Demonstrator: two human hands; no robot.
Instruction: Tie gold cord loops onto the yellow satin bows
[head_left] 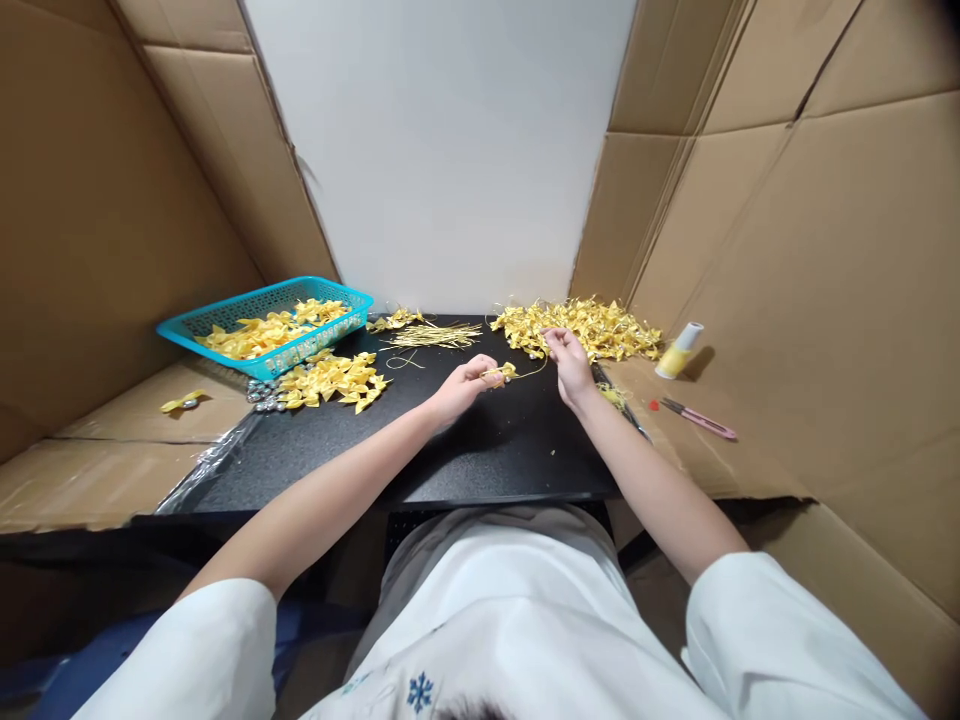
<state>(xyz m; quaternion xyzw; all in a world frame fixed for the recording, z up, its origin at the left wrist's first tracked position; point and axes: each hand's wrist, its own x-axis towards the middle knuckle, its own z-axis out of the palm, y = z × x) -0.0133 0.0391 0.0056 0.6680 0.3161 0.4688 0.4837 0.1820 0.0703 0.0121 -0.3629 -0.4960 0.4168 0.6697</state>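
Note:
Over the middle of the black tabletop (480, 465), my left hand (466, 388) pinches a small yellow ribbon bow (508, 371). A thin yellow cord (534, 372) runs from the bow in a curve toward my right hand (570, 366). The fingers of my right hand are closed in a pinch on the cord's far end. Just behind that hand lies a large heap of yellow ribbon bows with cords (592, 328). Beyond my left hand, a bundle of straight gold cords (436, 335) rests on the table.
At the left, a turquoise basket (169, 330) holds yellow bows, with more bows (330, 380) and silvery beads (264, 395) before it. One bow (184, 402) sits on cardboard. On the right are a thread spool (679, 352) and pink thread snips (701, 418). Cardboard walls (825, 250) enclose both sides.

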